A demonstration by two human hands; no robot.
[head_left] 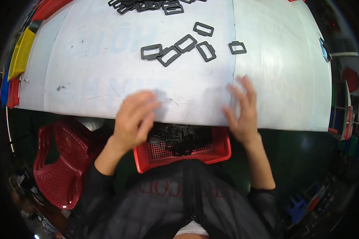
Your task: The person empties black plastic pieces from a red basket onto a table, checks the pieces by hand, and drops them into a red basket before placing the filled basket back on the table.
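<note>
My left hand (pixel 135 117) hovers over the front edge of the white-covered table (pixel 99 63), fingers apart and somewhat blurred, with nothing in them. Above the same edge farther right, my right hand (pixel 244 111) is also empty, its fingers spread. Beyond both hands lie several black rectangular frames with a window and a tab. One frame (pixel 151 51) overlaps its neighbour (pixel 169 56) at the left, and a separate frame (pixel 237 47) lies farthest right. A red basket (pixel 183 159) below the table edge, between my forearms, contains many black pieces (pixel 175 137).
A heap of black frames (pixel 147 4) sits at the far side of the table. The dark red plastic chair (pixel 64 159) stands at the lower left. Yellow basket (pixel 22 53) and red bins line the left edge. Blue containers (pixel 297 207) are at the lower right.
</note>
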